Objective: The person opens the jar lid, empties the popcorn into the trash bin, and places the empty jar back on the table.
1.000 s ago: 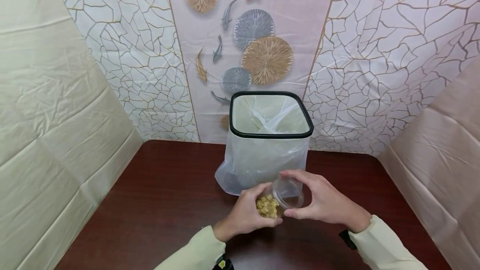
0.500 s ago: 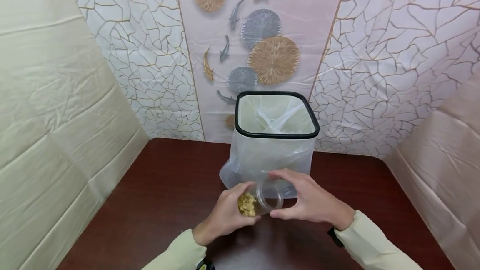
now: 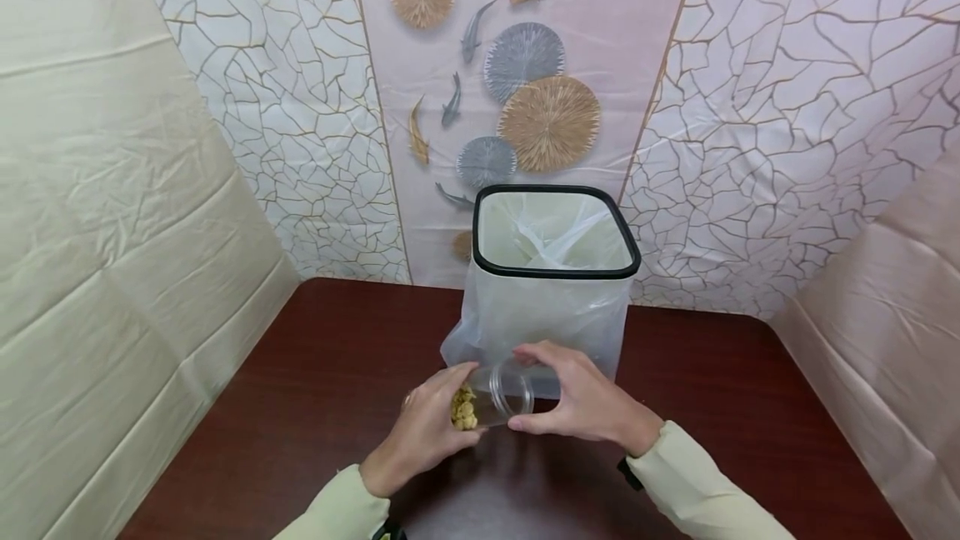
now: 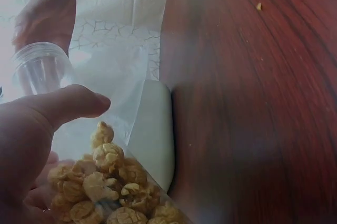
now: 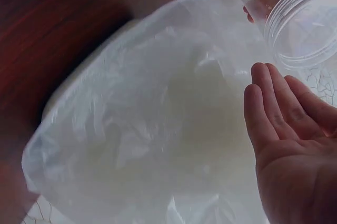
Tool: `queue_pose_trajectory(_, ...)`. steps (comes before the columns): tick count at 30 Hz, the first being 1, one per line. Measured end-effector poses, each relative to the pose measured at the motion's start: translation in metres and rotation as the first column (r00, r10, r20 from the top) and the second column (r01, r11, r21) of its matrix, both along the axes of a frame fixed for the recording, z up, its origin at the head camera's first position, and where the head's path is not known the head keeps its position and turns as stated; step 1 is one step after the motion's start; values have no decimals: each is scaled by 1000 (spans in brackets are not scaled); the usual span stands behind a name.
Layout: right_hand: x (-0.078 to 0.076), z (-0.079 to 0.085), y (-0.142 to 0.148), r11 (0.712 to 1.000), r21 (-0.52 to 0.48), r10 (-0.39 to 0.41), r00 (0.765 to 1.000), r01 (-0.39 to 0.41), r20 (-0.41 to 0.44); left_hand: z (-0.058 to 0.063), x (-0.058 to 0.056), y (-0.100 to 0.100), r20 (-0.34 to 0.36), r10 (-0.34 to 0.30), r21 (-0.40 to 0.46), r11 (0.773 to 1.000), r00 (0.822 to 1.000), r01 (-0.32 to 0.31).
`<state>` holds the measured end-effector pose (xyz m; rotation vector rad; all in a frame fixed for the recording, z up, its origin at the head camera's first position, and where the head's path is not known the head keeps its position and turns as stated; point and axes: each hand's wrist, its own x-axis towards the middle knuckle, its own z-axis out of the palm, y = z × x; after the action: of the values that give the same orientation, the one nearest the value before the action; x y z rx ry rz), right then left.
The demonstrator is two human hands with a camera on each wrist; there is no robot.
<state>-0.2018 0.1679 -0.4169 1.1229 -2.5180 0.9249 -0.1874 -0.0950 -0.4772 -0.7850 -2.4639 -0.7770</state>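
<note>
My left hand (image 3: 423, 423) grips a clear plastic jar (image 3: 486, 397) round its body. The jar lies tilted on its side, its lidless, threaded mouth facing right. Caramel popcorn (image 4: 108, 187) is gathered toward the jar's bottom end, beside my left palm. At the mouth my right hand (image 3: 581, 398) is held with thumb and fingers spread apart, fingertips right by the rim. In the right wrist view those fingers look straight, with the jar's mouth (image 5: 305, 24) just beyond them. Behind both hands stands a white bin (image 3: 555, 307) with a black rim and a translucent liner bag.
The dark red wooden table (image 3: 360, 340) spreads under everything. A small crumb (image 4: 259, 7) lies on it in the left wrist view. Patterned cloth (image 3: 300, 107) hangs behind the bin, and pale fabric walls (image 3: 112, 232) flank both sides.
Both hands have moved left together with the jar, and it has tipped further onto its side. The popcorn has shifted with it. The bin has slid slightly right in view as the head turned.
</note>
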Motion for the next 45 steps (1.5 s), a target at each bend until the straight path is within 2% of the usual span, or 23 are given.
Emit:
queue_pose_trajectory(7,3,-6,-8,999,-9,-44,998,45,34,0,-1,-4,-29,-45,-20,999,999,45)
queue_pose_trajectory(15,2,-12,-11,1000,-1,-25,1000,25,-10,2,0,-6,-20,-55,-55,997,998,54)
queue_pose_trajectory(21,1,-17,-9,1000,-6,8,999,-8,-32,3,1,-7,43,-66,-75,995,997,70)
queue_pose_trajectory(28,1,-19,-6,998,-12,57,997,-58,-47,3,-3,-7,89,-141,-54,988,986,147)
queue_pose_trajectory(31,2,-16,-6,996,25,84,993,-82,-84,4,-7,-8,152,-200,-19,979,968,205)
queue_pose_trajectory(34,4,-10,-6,987,96,139,980,-125,-145,6,-10,-11,235,-260,34,965,937,259)
queue_pose_trajectory(36,5,-5,-5,977,142,180,968,-156,-174,7,-12,-13,268,-282,66,959,921,274)
queue_pose_trajectory(37,4,-3,-4,972,163,198,962,-168,-189,7,-12,-14,271,-284,75,959,920,274)
queue_pose_trajectory(41,4,5,1,962,214,212,959,-171,-187,10,-15,-14,256,-267,79,964,929,256)
queue_pose_trajectory(45,4,7,5,975,187,144,981,-118,-133,13,-16,-14,246,-212,44,977,946,208)
